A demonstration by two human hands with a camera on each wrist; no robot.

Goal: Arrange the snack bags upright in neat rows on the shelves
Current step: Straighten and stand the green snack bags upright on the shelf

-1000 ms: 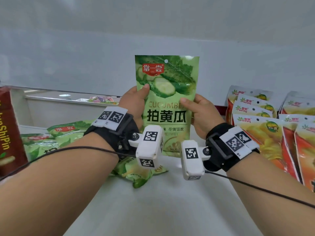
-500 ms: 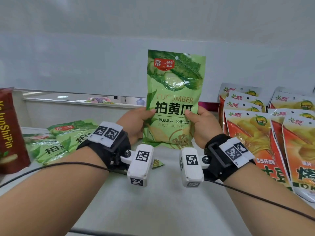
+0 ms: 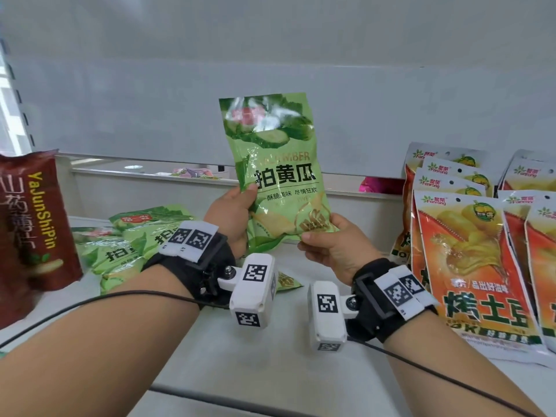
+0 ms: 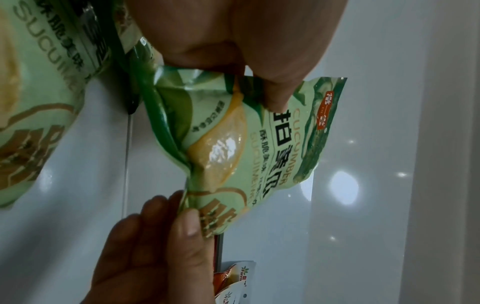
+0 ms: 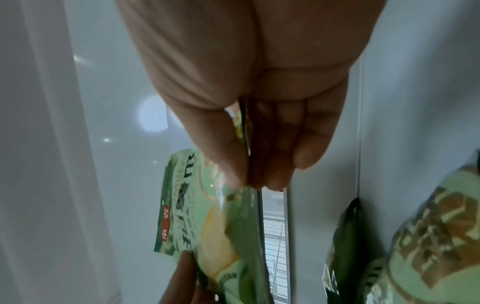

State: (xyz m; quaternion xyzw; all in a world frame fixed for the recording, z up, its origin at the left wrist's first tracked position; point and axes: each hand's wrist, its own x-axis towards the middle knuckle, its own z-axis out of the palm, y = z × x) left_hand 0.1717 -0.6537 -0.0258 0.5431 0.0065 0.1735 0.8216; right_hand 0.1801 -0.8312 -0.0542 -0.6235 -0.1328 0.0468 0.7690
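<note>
I hold a green cucumber snack bag (image 3: 279,173) upright above the white shelf (image 3: 240,356), slightly tilted. My left hand (image 3: 237,209) grips its left edge at mid height, thumb on the front. My right hand (image 3: 328,239) pinches its lower right corner. In the left wrist view the green bag (image 4: 233,144) lies sideways, my left thumb (image 4: 275,96) pressing its edge and the right hand (image 4: 166,242) pinching its bottom. In the right wrist view the bag (image 5: 207,226) hangs from my right fingers (image 5: 259,164).
Several more green bags (image 3: 132,245) lie flat in a heap on the shelf at the left. A dark red bag (image 3: 30,218) stands at the far left. Orange potato snack bags (image 3: 469,266) stand in rows on the right. A white back wall (image 3: 270,70) rises behind.
The bag has shifted right and tilted a little. My right hand has slid down from the bag's right edge to its lower right corner. The view has turned toward the orange bags.
</note>
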